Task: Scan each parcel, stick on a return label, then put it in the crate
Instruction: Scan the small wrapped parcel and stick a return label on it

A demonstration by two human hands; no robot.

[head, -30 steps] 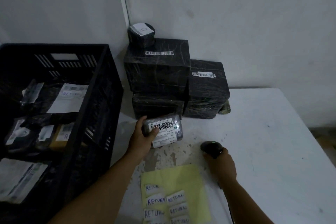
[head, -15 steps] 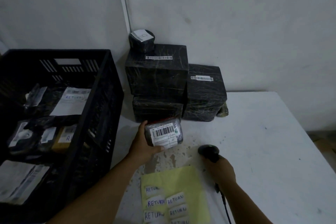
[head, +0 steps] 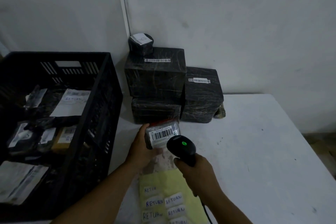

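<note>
My left hand (head: 141, 149) grips a small plastic-wrapped parcel (head: 160, 132) with a barcode label facing up, just above the white table (head: 263, 151). My right hand (head: 197, 171) holds a black handheld scanner (head: 181, 148) right beside the parcel, its head over the label's lower right corner and a green light lit on top. A yellow sheet (head: 163, 180) carrying several white "RETURN" stickers lies at the table's front edge below both hands. The black plastic crate (head: 101, 107) stands to the left and holds several labelled parcels.
A stack of black-wrapped boxes (head: 156, 78) with barcode strips stands against the wall behind the parcel, with a small round black parcel (head: 141, 45) on top and another box (head: 201, 94) to the right. The scanner's cable (head: 206, 212) runs down near my right forearm.
My right hand lifted the scanner off the table and brought it up against the parcel; its green light is now on. My left hand tilted the parcel slightly toward the scanner.
</note>
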